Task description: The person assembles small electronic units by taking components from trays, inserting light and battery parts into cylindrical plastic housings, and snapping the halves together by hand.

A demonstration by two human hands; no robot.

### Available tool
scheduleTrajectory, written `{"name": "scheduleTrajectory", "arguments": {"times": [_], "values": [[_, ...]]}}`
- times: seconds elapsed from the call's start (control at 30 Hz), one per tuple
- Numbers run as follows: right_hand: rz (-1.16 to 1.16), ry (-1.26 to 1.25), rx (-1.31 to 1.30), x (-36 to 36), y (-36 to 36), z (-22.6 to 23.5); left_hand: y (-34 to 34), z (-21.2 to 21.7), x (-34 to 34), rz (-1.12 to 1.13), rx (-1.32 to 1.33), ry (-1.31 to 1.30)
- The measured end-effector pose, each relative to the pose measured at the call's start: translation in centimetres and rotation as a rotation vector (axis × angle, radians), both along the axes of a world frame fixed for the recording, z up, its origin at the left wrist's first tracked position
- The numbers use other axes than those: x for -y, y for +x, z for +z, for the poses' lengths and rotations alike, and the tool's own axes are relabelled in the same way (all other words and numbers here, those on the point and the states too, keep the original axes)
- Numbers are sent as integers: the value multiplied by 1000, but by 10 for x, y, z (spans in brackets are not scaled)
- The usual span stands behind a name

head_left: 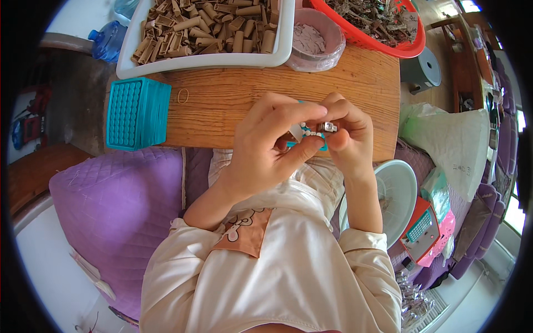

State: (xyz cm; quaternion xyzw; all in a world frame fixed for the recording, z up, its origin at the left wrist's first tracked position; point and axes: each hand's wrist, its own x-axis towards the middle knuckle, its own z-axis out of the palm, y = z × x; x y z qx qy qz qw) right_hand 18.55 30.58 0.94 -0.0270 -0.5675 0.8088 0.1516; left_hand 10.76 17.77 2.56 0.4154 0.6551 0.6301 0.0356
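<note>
Over the table's near edge my two hands are close together. My right hand (351, 130) has its fingers curled round a small silvery metal part (327, 127), pinched near the fingertips. The fingers of my left hand (264, 141) are bent and closed, with the thumb reaching toward the metal part. A grey-brown flat piece (296, 132) shows between its thumb and fingers; what else it grips is hidden. Between the hands are small white round pieces (308, 133) on a teal tray (324, 147), mostly covered by my fingers.
On the wooden table (222, 89) stand a stack of teal trays (136, 114), a rubber band (183, 96), a white bin (205, 67) of brown half-tube pieces, a tub (313, 64) of pale flat pieces and a red basket (413, 51) of metallic strips. A pale basin (408, 183) sits right.
</note>
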Motion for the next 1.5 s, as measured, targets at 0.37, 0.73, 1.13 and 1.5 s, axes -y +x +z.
{"name": "scheduleTrajectory", "arguments": {"times": [0.37,0.73,1.13,1.5], "values": [[-82,-190,39,26,10,-4,11,-8,5,-98,64,-86],[-276,122,176,21,22,-11,8,-22,16,-413,965,-132],[-232,995,279,12,34,7,9,-42,8,-353,913,-235],[-130,1010,205,-2,42,-4,3,-61,3,-508,914,-361]]}}
